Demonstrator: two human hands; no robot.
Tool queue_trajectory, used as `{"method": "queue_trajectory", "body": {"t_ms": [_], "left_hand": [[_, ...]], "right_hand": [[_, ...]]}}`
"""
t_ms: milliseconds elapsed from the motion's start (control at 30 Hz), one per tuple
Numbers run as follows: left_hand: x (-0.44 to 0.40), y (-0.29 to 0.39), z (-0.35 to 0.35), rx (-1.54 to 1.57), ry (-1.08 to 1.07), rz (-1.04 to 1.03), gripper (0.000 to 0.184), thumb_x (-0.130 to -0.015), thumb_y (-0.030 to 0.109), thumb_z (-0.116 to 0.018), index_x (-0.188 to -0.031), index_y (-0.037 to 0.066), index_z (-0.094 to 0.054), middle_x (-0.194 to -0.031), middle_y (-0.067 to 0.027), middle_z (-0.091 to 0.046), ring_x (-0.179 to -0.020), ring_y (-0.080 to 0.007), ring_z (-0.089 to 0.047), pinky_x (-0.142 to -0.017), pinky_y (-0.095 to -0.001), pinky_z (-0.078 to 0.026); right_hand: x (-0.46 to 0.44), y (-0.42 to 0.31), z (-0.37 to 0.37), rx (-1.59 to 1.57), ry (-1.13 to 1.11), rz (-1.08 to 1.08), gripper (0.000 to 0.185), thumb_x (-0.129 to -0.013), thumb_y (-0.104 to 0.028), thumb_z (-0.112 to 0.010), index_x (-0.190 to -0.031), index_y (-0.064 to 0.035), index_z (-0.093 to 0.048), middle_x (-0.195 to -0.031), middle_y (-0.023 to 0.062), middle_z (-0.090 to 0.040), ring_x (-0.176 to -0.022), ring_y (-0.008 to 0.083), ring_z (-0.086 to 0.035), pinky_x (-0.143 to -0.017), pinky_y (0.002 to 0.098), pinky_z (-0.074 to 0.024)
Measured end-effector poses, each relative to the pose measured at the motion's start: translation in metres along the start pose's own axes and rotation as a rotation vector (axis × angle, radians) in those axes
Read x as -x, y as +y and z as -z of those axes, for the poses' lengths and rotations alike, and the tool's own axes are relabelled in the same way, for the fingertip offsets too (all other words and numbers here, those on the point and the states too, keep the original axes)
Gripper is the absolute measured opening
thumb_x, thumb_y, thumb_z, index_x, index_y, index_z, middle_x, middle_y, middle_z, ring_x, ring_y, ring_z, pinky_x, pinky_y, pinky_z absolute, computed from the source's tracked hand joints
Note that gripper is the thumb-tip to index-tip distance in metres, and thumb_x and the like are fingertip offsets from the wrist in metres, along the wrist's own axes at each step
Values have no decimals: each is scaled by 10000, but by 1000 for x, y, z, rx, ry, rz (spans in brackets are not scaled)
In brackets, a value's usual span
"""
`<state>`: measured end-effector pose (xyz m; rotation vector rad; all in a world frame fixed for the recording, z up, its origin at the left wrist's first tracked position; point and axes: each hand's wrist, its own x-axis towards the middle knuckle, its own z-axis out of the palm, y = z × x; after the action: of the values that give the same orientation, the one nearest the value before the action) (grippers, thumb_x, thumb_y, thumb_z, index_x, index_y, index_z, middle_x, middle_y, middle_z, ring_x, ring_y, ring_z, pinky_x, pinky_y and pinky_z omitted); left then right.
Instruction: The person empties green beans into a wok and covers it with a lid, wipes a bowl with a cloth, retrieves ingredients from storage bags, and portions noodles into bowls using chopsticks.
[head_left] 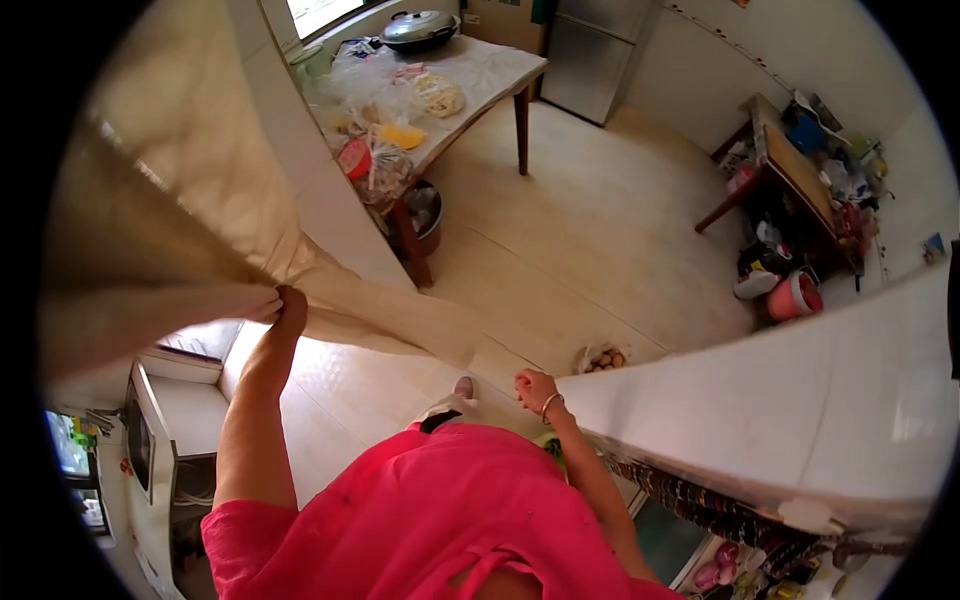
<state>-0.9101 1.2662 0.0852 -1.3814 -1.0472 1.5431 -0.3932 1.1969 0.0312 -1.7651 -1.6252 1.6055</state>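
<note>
My left hand point(290, 305) is closed on the edge of a beige curtain point(345, 295), bunching the cloth at the left of the view. The curtain hangs from the upper left, and its lower part spreads right across the doorway. My right hand point(537, 388), with a bracelet at the wrist, is in front of my body near the end of a white wall point(750, 410). Its fingers are curled in, and nothing shows in them. Just beyond it, a bag of round brown items point(603, 358) rests on the floor.
A covered table point(490, 62) at the upper left bears a lidded pan point(420, 30) and several plastic bags. A metal fridge point(590, 60) stands behind it. At the right are a cluttered wooden table point(800, 175) and a pink bucket point(795, 297). A white cabinet point(190, 415) stands lower left.
</note>
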Motion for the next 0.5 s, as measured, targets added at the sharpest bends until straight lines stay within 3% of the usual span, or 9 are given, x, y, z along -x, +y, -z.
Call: {"method": "queue_trajectory", "body": {"t_ms": [67, 200, 300, 367, 433, 467, 500], "left_hand": [[23, -20, -32, -173, -61, -138, 308, -871, 217, -485, -1167, 140, -522, -1186, -153, -475, -965, -287, -544, -755, -467, -437], [-16, -24, -110, 375, -361, -320, 257, -838, 242, -538, -1068, 160, -618, -1110, -54, -585, -966, -224, -592, -685, -419, -477], [-57, 21, -156, 713, -575, -259, 245, -824, 240, -560, -1034, 163, -659, -1081, -15, -635, -979, -206, -611, -678, -410, -494], [-62, 11, -119, 815, -731, -249, 267, -831, 237, -576, -1081, 169, -640, -1114, -18, -622, -1013, -190, -596, -770, -389, -468], [-70, 19, -102, 967, -710, -257, 404, -697, 330, -696, -1036, 115, -649, -1082, -67, -632, -1028, -227, -593, -823, -382, -469], [-74, 9, -76, 1039, -826, -266, 401, -739, 240, -655, -1121, 129, -605, -1144, -70, -602, -1080, -207, -562, -915, -378, -414], [-71, 14, -67, 1173, -677, -231, 414, -730, 245, -670, -1119, 122, -602, -1129, -87, -606, -1062, -219, -572, -881, -393, -445]], "right_hand": [[-42, -3, 11, 6, -22, -104, 187, -843, -126, -523, -963, -8, -604, -782, 99, -641, -652, 149, -640, -534, 277, -542], [-100, -9, 39, -162, 24, -235, 181, -849, -127, -507, -930, 2, -604, -784, 112, -633, -676, 174, -649, -540, 306, -563], [-131, 1, 66, -319, 105, -292, 190, -862, -129, -498, -949, 12, -592, -810, 123, -628, -672, 189, -641, -527, 318, -564], [-154, 17, 83, -433, 149, -327, 199, -874, -133, -493, -966, 20, -581, -828, 131, -624, -668, 196, -634, -522, 326, -564], [-180, 29, 106, -549, 189, -371, 203, -882, -141, -502, -982, 23, -569, -851, 132, -622, -665, 198, -621, -522, 330, -563], [-190, 29, 120, -572, 217, -381, 202, -883, -143, -504, -978, 23, -569, -853, 131, -621, -669, 199, -621, -523, 332, -563], [-200, 29, 135, -592, 240, -390, 200, -883, -144, -506, -973, 23, -569, -855, 131, -621, -673, 200, -620, -523, 334, -562]]}}
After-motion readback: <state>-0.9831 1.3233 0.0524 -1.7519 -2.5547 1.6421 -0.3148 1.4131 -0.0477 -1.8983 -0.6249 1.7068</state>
